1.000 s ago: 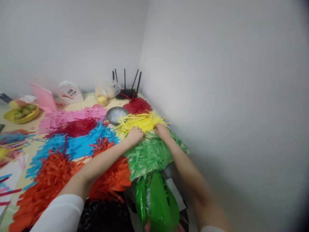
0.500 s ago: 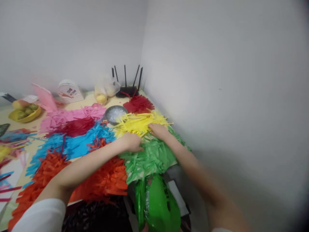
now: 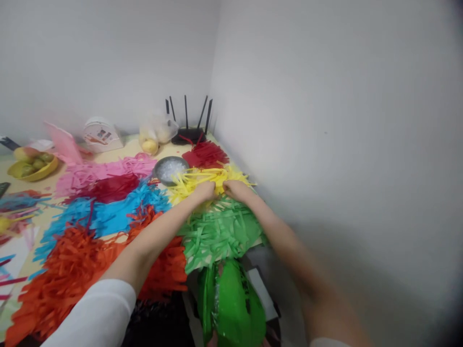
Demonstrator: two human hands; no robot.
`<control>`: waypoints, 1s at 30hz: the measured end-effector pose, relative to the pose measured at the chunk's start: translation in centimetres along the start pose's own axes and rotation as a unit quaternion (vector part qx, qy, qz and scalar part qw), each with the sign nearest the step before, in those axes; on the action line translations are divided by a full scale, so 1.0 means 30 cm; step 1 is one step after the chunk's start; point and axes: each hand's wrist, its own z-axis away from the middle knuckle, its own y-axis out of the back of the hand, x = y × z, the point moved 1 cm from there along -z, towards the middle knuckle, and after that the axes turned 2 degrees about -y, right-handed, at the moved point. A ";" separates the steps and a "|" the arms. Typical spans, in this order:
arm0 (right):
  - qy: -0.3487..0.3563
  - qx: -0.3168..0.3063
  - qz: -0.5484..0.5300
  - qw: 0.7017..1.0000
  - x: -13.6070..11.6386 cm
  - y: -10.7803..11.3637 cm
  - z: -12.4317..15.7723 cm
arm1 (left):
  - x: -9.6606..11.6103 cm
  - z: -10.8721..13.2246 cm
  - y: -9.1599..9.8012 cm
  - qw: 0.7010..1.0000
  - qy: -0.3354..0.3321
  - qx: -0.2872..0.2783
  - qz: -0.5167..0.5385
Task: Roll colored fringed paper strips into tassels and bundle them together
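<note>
Yellow fringed paper lies toward the far right of the table, its thin strips spread sideways. Both of my hands are on it, close together. My left hand is closed, its fingertips at the strips. Beside it my right hand is also closed on the yellow strips; the fingertips are partly hidden. Just nearer to me lies green fringed paper, under my wrists. A grey bowl with clear, whitish contents touches the left end of the yellow strips.
Orange, blue, pink and dark red fringed papers cover much of the table. A black router stands in the back corner. A yellow fruit bowl is far left. A green bag hangs below the front edge.
My left hand has moved forward and right, from the edge of the green paper onto the yellow strips beside my right hand. My right hand has stayed at the yellow paper.
</note>
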 end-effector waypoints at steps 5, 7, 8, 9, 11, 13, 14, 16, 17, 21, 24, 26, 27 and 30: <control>0.000 -0.008 -0.007 1.000 0.001 0.018 -0.010 | 0.008 0.001 0.007 1.000 0.003 0.000 0.011; -0.001 -0.010 -0.007 1.000 0.002 0.024 -0.009 | 0.008 0.002 0.010 1.000 0.003 0.000 0.019; -0.002 -0.010 -0.007 1.000 0.003 0.026 -0.009 | 0.007 0.002 0.012 1.000 0.003 -0.001 0.024; -0.003 -0.011 -0.007 1.000 0.004 0.028 -0.009 | 0.004 0.001 0.015 1.000 0.003 -0.002 0.029; -0.004 -0.015 -0.009 1.000 0.005 0.030 -0.010 | -0.001 -0.001 0.024 0.999 0.003 -0.005 0.039; -0.006 -0.020 -0.013 1.000 0.007 0.030 -0.015 | -0.004 -0.007 0.035 0.999 0.004 -0.007 0.047; -0.006 -0.023 -0.015 1.000 0.009 0.030 -0.018 | -0.004 -0.010 0.040 0.999 0.005 -0.008 0.050; -0.006 -0.029 -0.023 0.999 0.014 0.030 -0.026 | 0.003 -0.018 0.046 0.999 0.008 -0.012 0.051; -0.006 -0.033 -0.028 0.999 0.018 0.030 -0.030 | 0.009 -0.022 0.048 0.999 0.013 -0.014 0.050; -0.006 -0.053 -0.058 0.997 0.040 0.030 -0.050 | 0.046 -0.032 0.046 0.998 0.043 -0.014 0.043; -0.008 -0.063 -0.087 0.994 0.058 0.028 -0.067 | 0.068 -0.037 0.048 0.998 0.054 -0.012 0.043; -0.008 -0.069 -0.106 0.992 0.069 0.024 -0.078 | 0.075 -0.040 0.053 0.997 0.055 -0.014 0.044; -0.008 -0.071 -0.115 0.991 0.074 0.022 -0.083 | 0.075 -0.042 0.056 0.997 0.056 -0.015 0.043; -0.006 -0.078 -0.140 0.987 0.086 0.014 -0.096 | 0.063 -0.050 0.067 0.997 0.055 -0.027 0.041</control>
